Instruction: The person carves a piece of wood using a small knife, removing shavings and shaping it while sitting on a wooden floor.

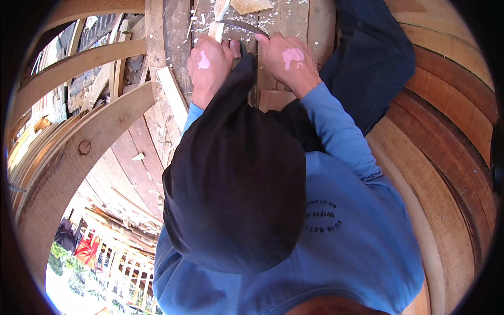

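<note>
My left hand (209, 68), closed, grips a pale narrow strip of wood (217, 30) that points away from me. My right hand (290, 61) is closed around a curved knife (242, 24). Its handle is hidden in my fist, and its dark blade reaches left, with the tip at the wood strip. Between my hands, beside the left thumb, a rounded skin-coloured tip shows that looks like a toe. My bent knee in black cloth (236, 184) rises in front of me and partly covers the left wrist.
Pale shavings litter the plank floor (294, 21). A flat offcut (251, 6) lies at the far edge, and a light board (172, 94) is left of my arm. Curved wooden ribs (84, 144) stand on the left; bent planks (446, 147) wall the right. Dark cloth (370, 63) spreads beyond my right arm.
</note>
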A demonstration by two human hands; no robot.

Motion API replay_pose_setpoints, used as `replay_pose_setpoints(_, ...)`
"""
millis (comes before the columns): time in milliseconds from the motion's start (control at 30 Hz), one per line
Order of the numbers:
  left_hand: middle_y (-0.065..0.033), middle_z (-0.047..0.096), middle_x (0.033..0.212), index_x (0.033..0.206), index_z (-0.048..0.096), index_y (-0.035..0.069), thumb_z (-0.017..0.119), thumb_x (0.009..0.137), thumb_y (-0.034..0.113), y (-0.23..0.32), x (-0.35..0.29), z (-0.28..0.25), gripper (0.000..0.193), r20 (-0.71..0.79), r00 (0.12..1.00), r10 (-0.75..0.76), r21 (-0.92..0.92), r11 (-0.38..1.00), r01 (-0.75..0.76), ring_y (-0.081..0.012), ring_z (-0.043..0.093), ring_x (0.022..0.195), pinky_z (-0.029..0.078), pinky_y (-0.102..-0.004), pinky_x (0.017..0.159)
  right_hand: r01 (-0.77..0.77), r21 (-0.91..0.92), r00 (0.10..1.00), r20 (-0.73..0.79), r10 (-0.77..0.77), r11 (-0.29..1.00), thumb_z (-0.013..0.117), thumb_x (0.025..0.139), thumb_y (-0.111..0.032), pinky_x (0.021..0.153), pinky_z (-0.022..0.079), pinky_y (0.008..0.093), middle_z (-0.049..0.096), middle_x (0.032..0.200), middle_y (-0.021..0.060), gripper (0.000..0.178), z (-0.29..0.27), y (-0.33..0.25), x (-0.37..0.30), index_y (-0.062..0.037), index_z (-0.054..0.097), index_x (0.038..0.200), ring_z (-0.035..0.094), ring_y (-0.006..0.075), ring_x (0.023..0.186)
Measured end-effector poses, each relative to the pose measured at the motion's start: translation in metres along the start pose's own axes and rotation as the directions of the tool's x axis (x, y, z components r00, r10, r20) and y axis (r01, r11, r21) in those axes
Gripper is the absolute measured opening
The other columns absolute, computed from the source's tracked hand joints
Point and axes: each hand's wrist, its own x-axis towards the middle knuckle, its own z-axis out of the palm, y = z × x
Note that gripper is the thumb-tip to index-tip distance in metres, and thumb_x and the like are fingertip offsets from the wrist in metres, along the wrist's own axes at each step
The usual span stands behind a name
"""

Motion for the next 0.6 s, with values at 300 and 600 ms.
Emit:
replay_pose_setpoints(300,-0.0323,0.070,0.085,0.094,0.065,-0.008,0.066,0.092,0.031,-0.013,0.001,0.006,0.039,-0.015,0.997,-0.073,-0.030,0.997,0.072,-0.0498,0.070,0.084,0.056,-0.0544,0.076,0.019,0.162,0.970,0.237,-0.058,0.987,0.041,0.108,-0.044,0.086,0.048,0.0563,0.067,0.089,0.0331,0.060,0.012,0.009,0.011,0.0068,0.069,0.089,0.063,0.0521,0.090)
replay_pose_setpoints(600,-0.0307,0.069,0.080,0.092,0.061,-0.007,0.069,0.091,0.031,-0.004,-0.008,-0.008,0.039,0.000,0.990,0.141,-0.010,0.990,-0.141,-0.0482,0.071,0.081,0.056,-0.0542,0.074,0.171,-0.021,0.862,0.488,-0.139,0.985,0.040,0.108,-0.053,0.082,0.048,0.0550,0.064,0.084,0.0324,0.069,-0.039,0.036,0.039,0.0067,0.065,0.085,0.062,0.0509,0.086)
